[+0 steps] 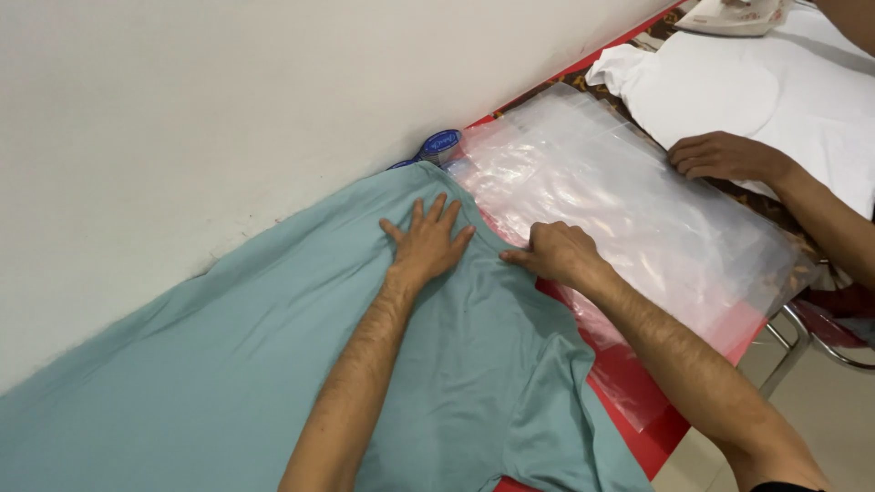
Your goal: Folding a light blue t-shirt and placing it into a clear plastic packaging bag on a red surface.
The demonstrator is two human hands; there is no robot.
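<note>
Here, the left hand lies flat, fingers spread, pressing on a pale teal cotton garment spread across the red table along the white wall. The right hand, loosely curled, pinches the garment's edge beside a stack of clear plastic bags. At the far end, a round blue-capped container sits against the wall. To the right, another person's hand rests by a white folded garment.

Busy edges on the red tabletop

A white garment lies spread at the far end under a co-worker's hand, a white iron sits beyond it, and a blue-lidded jar hugs the white wall.
</note>
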